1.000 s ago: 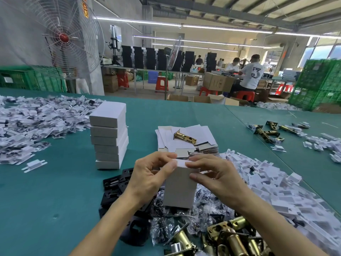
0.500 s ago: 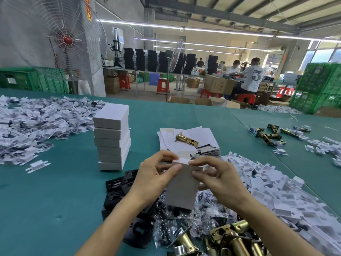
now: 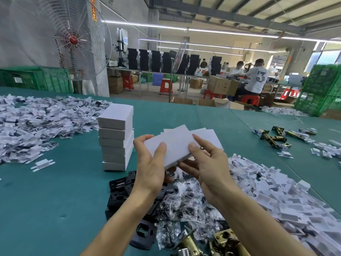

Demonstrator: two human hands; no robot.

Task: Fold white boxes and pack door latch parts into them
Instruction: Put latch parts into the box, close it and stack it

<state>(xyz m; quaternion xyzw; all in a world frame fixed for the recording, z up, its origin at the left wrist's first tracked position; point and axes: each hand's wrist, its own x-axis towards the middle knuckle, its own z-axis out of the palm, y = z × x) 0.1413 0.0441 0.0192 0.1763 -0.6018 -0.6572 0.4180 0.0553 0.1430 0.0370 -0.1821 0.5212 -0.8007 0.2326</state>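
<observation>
White card makes the small box that both hands hold up over the green table, in the middle of the scene. The left hand grips the left end. Its thumb lies on top and its other fingers curl round the far edge. The right hand grips the right end, with the thumb on top, one finger stretched along the far side and the rest tucked under. So both hands are wrapped round the box, not flat. The box looks closed and lies tilted a little. I think it is held by both ends so that the flaps stay in. I cannot tell what is inside.

Just to the left stands a tall stack of white boxes. It is near the hands, so my guess is that the held box goes on top next.

Behind the hands lie flat white box sheets, waiting to be folded. Near the person lie black plates, little clear bags and brass latches. They are all close, likely so the hands can reach them fast. A big pile of white card pieces spreads to the right, and another pile lies far left.
</observation>
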